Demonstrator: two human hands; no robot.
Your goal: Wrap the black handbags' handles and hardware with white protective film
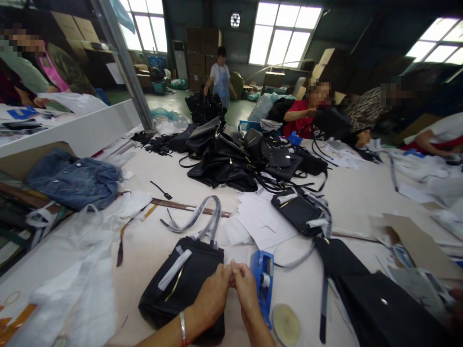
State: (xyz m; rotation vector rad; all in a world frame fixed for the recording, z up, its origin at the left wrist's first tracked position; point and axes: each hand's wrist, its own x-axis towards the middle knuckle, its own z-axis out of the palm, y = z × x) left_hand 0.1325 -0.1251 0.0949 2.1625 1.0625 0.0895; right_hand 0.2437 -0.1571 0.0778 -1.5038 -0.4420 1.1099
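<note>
My left hand (214,293) and my right hand (245,284) meet fingertip to fingertip, both pinched closed, over the right edge of a black bag (195,282). Whatever lies between the fingertips is too small to make out. The bag lies flat, with a gold zipper and a white wrapping strip on its front. From its top a strap (218,212) wrapped in clear film curves up over the table. Just right of my right hand sits a blue tape dispenser (265,282). Beside it rests a round, yellowish tape roll (287,324).
A pile of black bags (231,161) covers the table's middle. White paper sheets (260,219) lie near another black bag (298,209); more black bags (383,299) lie at right. A denim jacket (74,176) is at left. Several people work around; one person (220,79) stands behind.
</note>
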